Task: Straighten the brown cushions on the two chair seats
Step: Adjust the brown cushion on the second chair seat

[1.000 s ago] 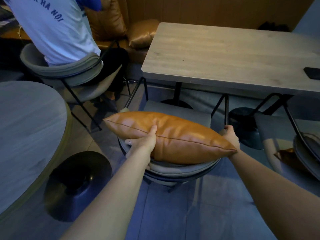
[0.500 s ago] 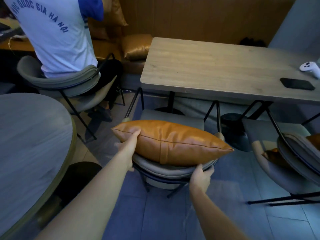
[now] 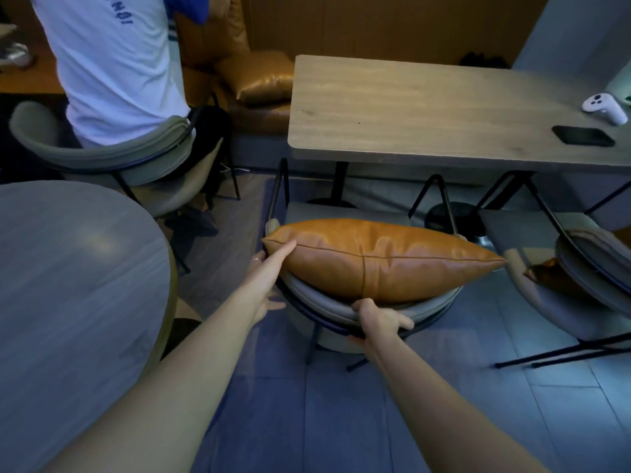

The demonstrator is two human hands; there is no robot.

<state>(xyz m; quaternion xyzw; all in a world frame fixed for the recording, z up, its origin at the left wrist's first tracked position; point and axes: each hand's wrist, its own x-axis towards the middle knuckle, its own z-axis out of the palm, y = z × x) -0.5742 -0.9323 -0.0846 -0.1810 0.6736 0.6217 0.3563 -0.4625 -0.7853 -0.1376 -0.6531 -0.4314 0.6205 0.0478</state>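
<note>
Squaring the near brown cushion [image 3: 379, 259] on its chair [image 3: 341, 307]: left hand [image 3: 263, 281] released against its left end, right hand [image 3: 377, 319] grasping the chair back. Next, likely the right chair's cushion [image 3: 543, 273].

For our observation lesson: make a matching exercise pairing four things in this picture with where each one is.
Things:
1. brown cushion
2. black phone
3. right hand
4. left hand

Places:
A. on the wooden table
B. at the cushion's left corner
C. propped on the chair's backrest
D. gripping the backrest

Pairs: 1-C, 2-A, 3-D, 4-B
</note>
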